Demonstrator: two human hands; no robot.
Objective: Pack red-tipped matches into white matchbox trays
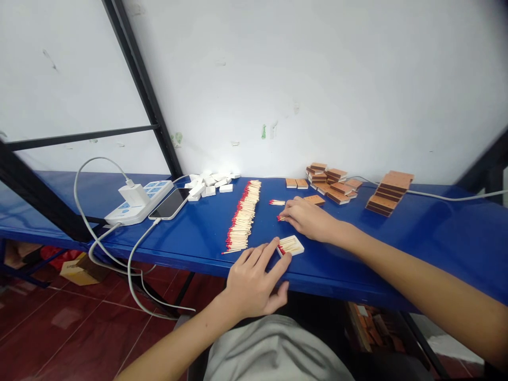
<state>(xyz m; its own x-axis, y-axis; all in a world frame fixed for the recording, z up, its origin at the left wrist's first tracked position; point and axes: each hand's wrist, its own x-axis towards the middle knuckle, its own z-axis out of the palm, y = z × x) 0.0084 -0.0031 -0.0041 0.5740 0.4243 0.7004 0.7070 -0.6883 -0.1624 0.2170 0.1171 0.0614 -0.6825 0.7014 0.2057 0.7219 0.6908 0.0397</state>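
My left hand [257, 278] has its fingers spread, with two fingertips touching the left end of a small white matchbox tray [298, 250]. Several red-tipped matches [291, 244] lie inside that tray. Just beyond it, my right hand [307, 218] is closed in a pinch on a few matches, whose red heads [279, 218] stick out to the left of the fingers. A small bunch of matches [278, 202] lies on the blue table beyond the right fingertips. Left of both hands runs a long row of matches [243, 217], heads to the left.
White trays [208, 182] are heaped at the back. Brown matchboxes [331, 182] are piled back right, with a leaning stack [389, 193] farther right. A phone [170, 203], a power strip [138, 201] and white cables [130, 264] occupy the left. A black metal post [145, 90] rises there.
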